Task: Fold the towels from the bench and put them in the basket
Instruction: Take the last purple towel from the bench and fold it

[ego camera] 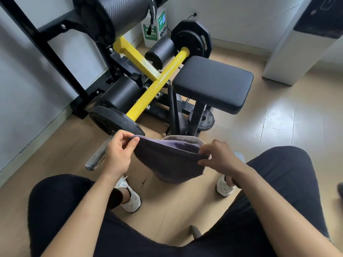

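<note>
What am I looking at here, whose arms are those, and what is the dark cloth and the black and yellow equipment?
This single picture comes from a camera worn on a person's head, looking down, so the arms are that person's own. No robot is involved. The left hand and right hand each pinch the top edge of a dark towel, which hangs between the knees above the wooden floor. Ahead stands a gym machine: a black padded seat, a yellow bar and black weight plates. A pale edge shows just behind the towel; I cannot tell whether it is a basket or more cloth.
</note>
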The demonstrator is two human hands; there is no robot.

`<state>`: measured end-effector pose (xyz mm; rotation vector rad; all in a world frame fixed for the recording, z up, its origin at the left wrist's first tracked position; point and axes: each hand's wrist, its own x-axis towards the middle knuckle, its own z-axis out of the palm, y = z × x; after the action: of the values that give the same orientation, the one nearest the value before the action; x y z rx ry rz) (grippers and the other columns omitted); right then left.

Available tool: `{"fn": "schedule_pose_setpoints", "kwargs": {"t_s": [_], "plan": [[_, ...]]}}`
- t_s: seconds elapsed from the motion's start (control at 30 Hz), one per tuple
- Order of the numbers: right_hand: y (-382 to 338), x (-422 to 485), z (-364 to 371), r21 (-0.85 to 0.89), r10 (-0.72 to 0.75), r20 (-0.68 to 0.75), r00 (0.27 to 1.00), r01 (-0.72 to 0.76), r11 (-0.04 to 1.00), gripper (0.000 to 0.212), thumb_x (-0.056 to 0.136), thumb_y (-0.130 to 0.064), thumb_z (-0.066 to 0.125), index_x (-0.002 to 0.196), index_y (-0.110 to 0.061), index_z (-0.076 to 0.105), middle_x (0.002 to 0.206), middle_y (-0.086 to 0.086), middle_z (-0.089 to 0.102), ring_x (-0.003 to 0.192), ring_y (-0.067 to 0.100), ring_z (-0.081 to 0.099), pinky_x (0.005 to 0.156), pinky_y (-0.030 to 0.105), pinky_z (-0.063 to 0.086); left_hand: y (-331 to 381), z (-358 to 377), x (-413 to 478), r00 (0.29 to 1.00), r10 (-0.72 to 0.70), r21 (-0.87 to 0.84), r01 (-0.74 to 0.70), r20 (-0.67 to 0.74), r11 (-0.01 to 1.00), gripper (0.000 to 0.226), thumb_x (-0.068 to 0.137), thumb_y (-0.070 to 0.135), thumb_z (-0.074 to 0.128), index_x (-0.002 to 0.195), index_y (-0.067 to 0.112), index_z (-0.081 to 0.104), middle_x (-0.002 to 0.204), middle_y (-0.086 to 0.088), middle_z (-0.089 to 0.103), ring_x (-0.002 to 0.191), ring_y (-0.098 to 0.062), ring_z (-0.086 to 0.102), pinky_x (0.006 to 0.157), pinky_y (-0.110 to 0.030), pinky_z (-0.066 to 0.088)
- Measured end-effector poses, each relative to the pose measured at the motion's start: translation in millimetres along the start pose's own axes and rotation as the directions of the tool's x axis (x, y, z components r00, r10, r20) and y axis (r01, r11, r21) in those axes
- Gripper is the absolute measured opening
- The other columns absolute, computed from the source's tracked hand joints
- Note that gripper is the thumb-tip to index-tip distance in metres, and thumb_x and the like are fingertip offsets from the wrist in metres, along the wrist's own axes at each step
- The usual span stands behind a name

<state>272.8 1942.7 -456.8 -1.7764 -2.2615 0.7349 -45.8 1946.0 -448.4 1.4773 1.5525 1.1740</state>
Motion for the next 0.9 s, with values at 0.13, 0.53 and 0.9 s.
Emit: {"fn": "schedule_pose_setpoints", "kwargs": {"t_s": [0.13,0.53,0.9], "plan": [[14,-4,-2,-0.062,0.068,-0.045,0.997,-0.071,0.996,0.011,0.084,-0.026,0.077,0.095,-0.030,0.075,0.090,-0.010,0.073,0.089,0.013,0.052,0.077,0.032,0.042,-15,-17,9,0.996,0.005,0.080,0.002,-0.093,0.997,0.028,0.096,0.007,0.068,0.085,0.031,0.057,0.079,0.004,0.065,0.068,0.005,0.061,0.066,-0.010,0.046],[3,7,0,-0.172,0.118,-0.173,0.978,-0.148,0.974,0.008,0.081,-0.021,0.069,0.082,-0.020,0.078,0.075,0.001,0.072,0.073,0.024,0.064,0.064,0.038,0.056,-13,-13,7,0.993,0.084,0.157,-0.070,-0.087,0.985,0.025,0.094,0.016,0.070,0.087,0.036,0.059,0.088,0.009,0.069,0.083,-0.015,0.068,0.075,-0.023,0.054],[14,16,-6,0.184,0.211,-0.252,0.944,-0.167,0.969,0.007,0.081,-0.020,0.081,0.087,-0.018,0.078,0.097,0.000,0.057,0.087,0.014,0.052,0.074,0.030,0.045,-16,-11,9,0.989,0.044,0.144,-0.023,-0.139,0.989,0.008,0.095,0.018,0.070,0.096,0.017,0.062,0.088,0.007,0.067,0.083,-0.019,0.066,0.076,-0.032,0.054]]}}
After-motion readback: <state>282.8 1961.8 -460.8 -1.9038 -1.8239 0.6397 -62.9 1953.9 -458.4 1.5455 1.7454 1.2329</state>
